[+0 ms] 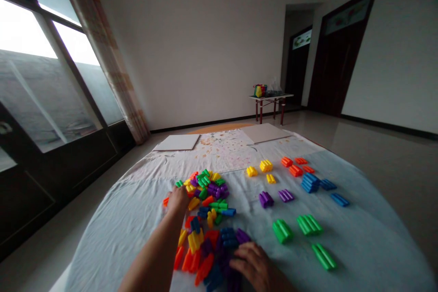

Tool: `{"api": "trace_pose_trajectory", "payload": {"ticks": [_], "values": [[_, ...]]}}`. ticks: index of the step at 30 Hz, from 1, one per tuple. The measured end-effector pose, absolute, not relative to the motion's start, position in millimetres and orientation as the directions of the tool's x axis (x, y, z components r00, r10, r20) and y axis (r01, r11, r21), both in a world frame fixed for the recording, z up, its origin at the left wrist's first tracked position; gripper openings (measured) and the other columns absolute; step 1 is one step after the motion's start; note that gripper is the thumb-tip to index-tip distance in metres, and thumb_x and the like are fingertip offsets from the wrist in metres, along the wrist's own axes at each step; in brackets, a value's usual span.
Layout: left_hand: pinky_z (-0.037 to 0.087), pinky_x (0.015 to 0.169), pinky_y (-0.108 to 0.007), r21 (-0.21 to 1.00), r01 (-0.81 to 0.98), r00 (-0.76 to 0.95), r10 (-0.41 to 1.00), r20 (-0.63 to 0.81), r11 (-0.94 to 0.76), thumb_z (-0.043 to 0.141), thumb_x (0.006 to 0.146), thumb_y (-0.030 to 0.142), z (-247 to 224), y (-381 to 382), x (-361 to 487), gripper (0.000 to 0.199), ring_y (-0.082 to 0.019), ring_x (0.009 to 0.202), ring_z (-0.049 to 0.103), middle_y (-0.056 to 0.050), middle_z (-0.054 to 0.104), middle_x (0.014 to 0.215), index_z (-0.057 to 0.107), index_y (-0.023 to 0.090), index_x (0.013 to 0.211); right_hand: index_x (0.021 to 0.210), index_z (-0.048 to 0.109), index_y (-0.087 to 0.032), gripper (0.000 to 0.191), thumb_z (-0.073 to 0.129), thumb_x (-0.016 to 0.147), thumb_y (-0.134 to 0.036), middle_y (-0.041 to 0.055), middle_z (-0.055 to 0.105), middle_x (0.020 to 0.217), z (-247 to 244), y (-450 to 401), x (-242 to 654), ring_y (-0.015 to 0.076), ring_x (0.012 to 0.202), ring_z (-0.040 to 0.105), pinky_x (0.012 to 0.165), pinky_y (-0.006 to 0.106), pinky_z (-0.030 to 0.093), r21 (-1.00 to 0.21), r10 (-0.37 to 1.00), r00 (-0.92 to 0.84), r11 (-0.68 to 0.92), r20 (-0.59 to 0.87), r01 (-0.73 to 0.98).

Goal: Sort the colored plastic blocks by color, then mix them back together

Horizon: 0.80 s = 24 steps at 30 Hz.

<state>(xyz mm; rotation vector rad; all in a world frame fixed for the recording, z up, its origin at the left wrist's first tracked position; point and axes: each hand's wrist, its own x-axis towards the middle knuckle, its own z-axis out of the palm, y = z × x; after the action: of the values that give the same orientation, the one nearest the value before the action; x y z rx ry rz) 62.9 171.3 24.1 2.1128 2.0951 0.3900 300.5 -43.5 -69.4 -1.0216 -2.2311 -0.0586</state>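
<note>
A mixed pile of ribbed plastic building blocks [219,205] in orange, yellow, green, blue and purple lies at the middle of the table. My left hand [178,198] reaches to the pile's left edge, beside yellow and orange blocks; its fingertips are hidden, so its grip does not show. At the pile's near right side, my right hand [251,262] rests by dark purple blocks [224,260], its fingers bent and slightly apart, with nothing visibly held. Right of the pile lie groups of one colour: yellow blocks [266,165], purple blocks [266,199], green blocks [310,224], blue blocks [310,183] and orange blocks [295,170].
A pale cloth [137,200] covers the round-edged table. Two flat boards, a white board [178,142] and a beige board [265,133], lie at the far side. Beyond stands a small table [272,97] bearing a colourful bag [260,91]. Glass doors are on the left.
</note>
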Motion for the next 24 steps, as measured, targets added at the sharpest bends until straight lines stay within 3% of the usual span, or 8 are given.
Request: {"api": "trace_pose_trajectory", "payload": {"ticks": [3,8,11,15,19,24], "values": [[0.041,0.082,-0.039,0.335,0.942,-0.033,0.997,0.07,0.007,0.056,0.071,0.024,27.4,160.4,55.0,0.017,-0.025,0.093,0.057,-0.013,0.063,0.094,0.059,0.014,0.084,0.121,0.05,-0.024,0.049,0.052,0.08,-0.052,0.0075,0.062,0.108,-56.3,-47.5,303.5,0.0247,0.103,0.055,0.089,0.038,0.049,-0.27,0.672,-0.487,0.702,0.559,0.659],[0.047,0.065,-0.03,0.506,0.861,-0.051,0.999,-0.001,0.044,0.051,0.073,0.017,41.9,134.3,43.6,0.017,-0.017,0.07,0.06,-0.004,0.063,0.073,0.057,0.013,0.088,0.126,0.049,-0.023,0.049,0.052,0.081,-0.042,0.0086,0.058,0.118,-27.6,-57.4,308.8,0.0259,0.112,0.05,0.097,0.04,0.042,-0.396,0.736,-0.535,0.676,0.416,0.622],[0.048,0.057,-0.026,0.614,0.79,0.044,0.998,-0.054,-0.002,0.053,0.074,0.026,49.7,111.3,51.6,0.024,-0.015,0.064,0.061,-0.002,0.064,0.071,0.059,0.013,0.093,0.126,0.05,-0.023,0.048,0.053,0.08,-0.038,0.009,0.057,0.119,-15.6,-62.3,310.7,0.0255,0.112,0.049,0.099,0.04,0.04,-0.46,0.765,-0.53,0.644,0.366,0.611],[0.051,0.059,-0.026,0.678,0.73,0.207,0.973,-0.1,-0.086,0.062,0.066,0.049,52.6,91.3,64.8,0.048,-0.018,0.076,0.064,-0.004,0.068,0.088,0.062,0.018,0.103,0.126,0.05,-0.022,0.049,0.054,0.08,-0.035,0.0094,0.057,0.12,-9.4,-66.2,310.3,0.0253,0.114,0.047,0.102,0.041,0.036,-0.502,0.786,-0.515,0.615,0.341,0.608],[0.049,0.078,-0.03,0.61,0.788,0.13,0.991,-0.029,-0.086,0.053,0.071,0.054,53.0,107.9,52.4,0.054,-0.022,0.097,0.061,-0.009,0.065,0.108,0.059,0.016,0.11,0.126,0.05,-0.021,0.048,0.053,0.081,-0.037,0.0095,0.056,0.121,-7.8,-66.7,309.6,0.0252,0.115,0.045,0.103,0.041,0.034,-0.516,0.786,-0.525,0.614,0.327,0.598],[0.042,0.089,-0.042,0.384,0.923,-0.026,0.999,0.024,0.015,0.055,0.072,0.046,44.7,143.6,34.7,0.057,-0.031,0.105,0.056,-0.017,0.062,0.111,0.055,0.01,0.117,0.126,0.048,-0.022,0.049,0.054,0.08,-0.04,0.0077,0.058,0.117,-13.6,-60.9,311.0,0.0248,0.11,0.048,0.097,0.038,0.039,-0.464,0.75,-0.548,0.66,0.37,0.591]]}}
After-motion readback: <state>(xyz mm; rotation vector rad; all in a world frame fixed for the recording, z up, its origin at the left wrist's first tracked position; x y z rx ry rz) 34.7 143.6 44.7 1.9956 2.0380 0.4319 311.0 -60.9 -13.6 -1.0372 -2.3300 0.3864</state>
